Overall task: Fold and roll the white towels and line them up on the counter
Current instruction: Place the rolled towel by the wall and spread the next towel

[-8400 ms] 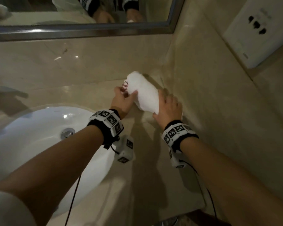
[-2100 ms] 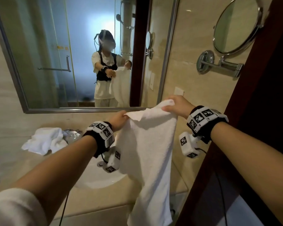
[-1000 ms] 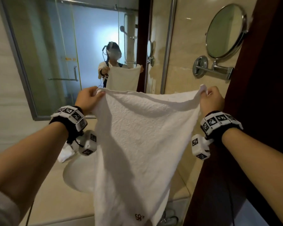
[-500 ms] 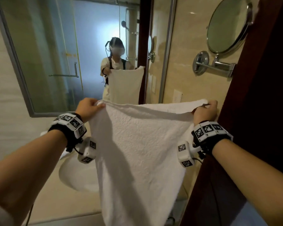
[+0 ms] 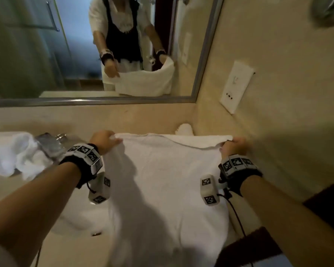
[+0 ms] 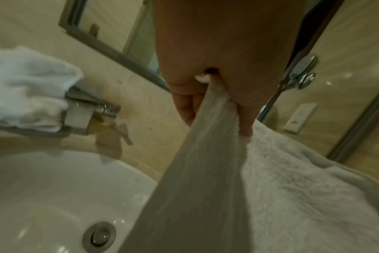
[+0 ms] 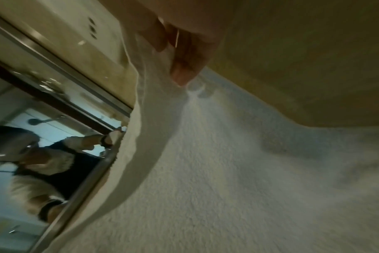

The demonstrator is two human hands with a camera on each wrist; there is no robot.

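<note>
Both hands, left hand [image 5: 104, 140] and right hand [image 5: 234, 146], pinch the white towel's [image 5: 162, 180] far corners with curled fingers [image 6: 246, 123].

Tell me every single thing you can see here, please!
spread towel: one, white, stretched over the counter, near end hanging off the front
rolled towel: one, white, in the back corner behind the spread towel
crumpled towel: one, white, on the counter at far left
tap: one, silver, behind the sink
sink: one, white, set in the counter
counter: one, beige
mirror: one, silver frame, on the back wall
socket plate: one, white, on the right wall
left hand: grips one towel corner
right hand: pinches the other corner
</note>
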